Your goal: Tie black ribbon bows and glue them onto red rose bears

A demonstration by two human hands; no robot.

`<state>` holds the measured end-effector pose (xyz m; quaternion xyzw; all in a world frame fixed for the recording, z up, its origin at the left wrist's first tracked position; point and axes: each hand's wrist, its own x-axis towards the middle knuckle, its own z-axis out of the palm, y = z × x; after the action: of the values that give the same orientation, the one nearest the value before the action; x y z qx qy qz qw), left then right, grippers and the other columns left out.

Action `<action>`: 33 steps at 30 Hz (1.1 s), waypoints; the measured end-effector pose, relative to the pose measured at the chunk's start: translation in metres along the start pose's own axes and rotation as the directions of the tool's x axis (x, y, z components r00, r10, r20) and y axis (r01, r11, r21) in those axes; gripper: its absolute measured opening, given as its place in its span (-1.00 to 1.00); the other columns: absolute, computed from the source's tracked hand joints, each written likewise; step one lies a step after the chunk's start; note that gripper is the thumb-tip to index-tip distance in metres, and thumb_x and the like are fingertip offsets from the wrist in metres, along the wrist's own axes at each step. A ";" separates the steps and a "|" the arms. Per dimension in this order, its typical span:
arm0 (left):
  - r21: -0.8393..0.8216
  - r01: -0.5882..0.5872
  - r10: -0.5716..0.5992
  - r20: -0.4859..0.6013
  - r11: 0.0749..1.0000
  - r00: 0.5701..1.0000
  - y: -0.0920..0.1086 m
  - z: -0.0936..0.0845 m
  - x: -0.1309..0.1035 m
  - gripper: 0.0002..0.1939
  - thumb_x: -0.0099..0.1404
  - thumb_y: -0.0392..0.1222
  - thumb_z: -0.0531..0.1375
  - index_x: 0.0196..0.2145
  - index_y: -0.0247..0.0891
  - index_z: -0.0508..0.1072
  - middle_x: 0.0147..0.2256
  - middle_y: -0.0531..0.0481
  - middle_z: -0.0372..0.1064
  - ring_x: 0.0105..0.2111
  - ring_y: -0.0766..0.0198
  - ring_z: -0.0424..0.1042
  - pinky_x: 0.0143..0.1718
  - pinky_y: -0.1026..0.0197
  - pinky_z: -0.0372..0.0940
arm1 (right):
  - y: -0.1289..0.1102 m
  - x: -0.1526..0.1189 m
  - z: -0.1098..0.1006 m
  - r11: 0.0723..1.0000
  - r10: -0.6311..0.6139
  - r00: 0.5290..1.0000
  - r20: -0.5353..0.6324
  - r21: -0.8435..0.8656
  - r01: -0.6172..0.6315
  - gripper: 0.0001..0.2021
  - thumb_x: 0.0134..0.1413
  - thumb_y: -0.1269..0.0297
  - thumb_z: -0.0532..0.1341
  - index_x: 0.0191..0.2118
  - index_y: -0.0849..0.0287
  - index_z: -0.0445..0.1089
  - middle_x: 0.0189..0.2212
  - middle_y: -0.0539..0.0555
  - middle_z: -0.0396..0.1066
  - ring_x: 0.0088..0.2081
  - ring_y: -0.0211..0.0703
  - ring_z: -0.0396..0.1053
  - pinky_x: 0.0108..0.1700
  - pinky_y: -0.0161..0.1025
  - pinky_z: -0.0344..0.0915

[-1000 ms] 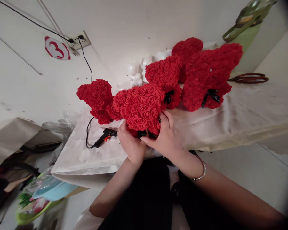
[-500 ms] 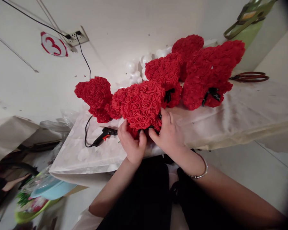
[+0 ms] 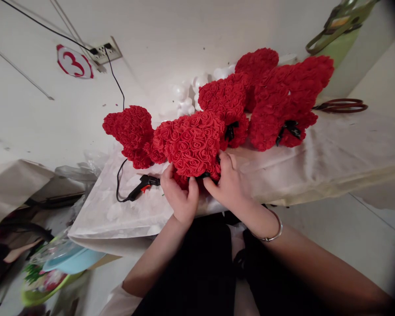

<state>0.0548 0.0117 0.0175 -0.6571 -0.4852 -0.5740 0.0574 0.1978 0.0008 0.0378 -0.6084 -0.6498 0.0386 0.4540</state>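
Note:
A red rose bear (image 3: pixel 194 142), covered in foam roses, is at the table's front edge between my hands. My left hand (image 3: pixel 180 195) closes round its left side, with the thumb at a black ribbon (image 3: pixel 203 175) below the head. On the other side my right hand (image 3: pixel 228 182) grips the bear, its thumb beside the same ribbon and its fingers curled near a dark bit of it. Most fingertips are hidden by the roses. Left of my left hand lies a black glue gun (image 3: pixel 141 188) with an orange trigger, its nozzle end close to my fingers.
Another red rose bear (image 3: pixel 130 131) lies at the left. Several more stand right and behind, including one with a black bow (image 3: pixel 289 131). White bear forms (image 3: pixel 183 98) line the wall. Scissors (image 3: pixel 344 105) lie far right. A blue basin (image 3: pixel 72 259) is below the table's left end.
Hardly anything differs. My hands stay on the bear and ribbon, with the left thumb shifted very slightly left; the view has moved a touch.

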 end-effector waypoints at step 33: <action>0.208 -0.076 0.078 -0.003 0.975 0.997 0.002 0.005 0.013 -0.17 0.05 0.01 0.31 0.17 -0.39 0.12 0.03 -0.32 0.24 0.06 -0.08 0.27 0.10 -0.13 0.19 | 0.004 0.001 0.003 0.997 0.027 0.999 0.038 0.067 -0.029 -0.29 -0.01 -0.06 0.21 0.16 0.29 0.10 0.04 0.36 0.21 -0.10 0.25 0.40 -0.19 0.15 0.42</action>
<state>0.0574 0.0211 0.0272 -0.6626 -0.5165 -0.5211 0.1504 0.1990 0.0047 0.0340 -0.6010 -0.6478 0.0780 0.4616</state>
